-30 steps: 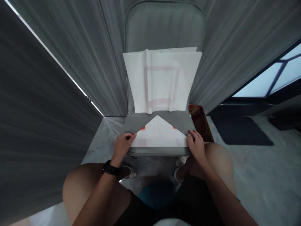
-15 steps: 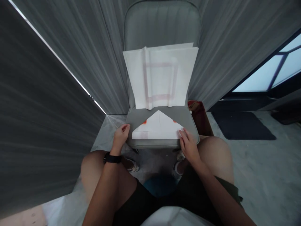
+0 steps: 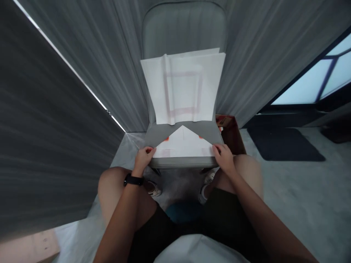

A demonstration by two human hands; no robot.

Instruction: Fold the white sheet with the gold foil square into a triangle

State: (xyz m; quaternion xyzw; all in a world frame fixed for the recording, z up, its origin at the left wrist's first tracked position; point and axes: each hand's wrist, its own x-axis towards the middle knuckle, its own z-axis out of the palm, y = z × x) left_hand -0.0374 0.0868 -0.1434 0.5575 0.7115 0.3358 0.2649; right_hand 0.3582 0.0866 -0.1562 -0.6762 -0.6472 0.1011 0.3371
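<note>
A folded sheet of white paper (image 3: 183, 145) lies on the seat of a grey chair (image 3: 182, 162), its peak pointing toward the backrest. Small orange marks show on both sloping edges, and a crease runs down from the peak. At the paper's left end, my left hand (image 3: 144, 157) pinches the corner between thumb and fingers. My right hand (image 3: 224, 157) grips the opposite corner the same way. A black watch (image 3: 133, 180) is on my left wrist.
Larger white sheets (image 3: 185, 87) with a faint purplish outline lean against the backrest. Grey curtains (image 3: 109, 54) hang on both sides. A red box (image 3: 233, 135) stands right of the chair, and a dark mat (image 3: 285, 144) lies farther right. My knees flank the seat.
My left hand has moved right onto the paper's left corner. My right hand has closed on the right corner, where its fingers lay on the paper before. The view has shifted slightly.
</note>
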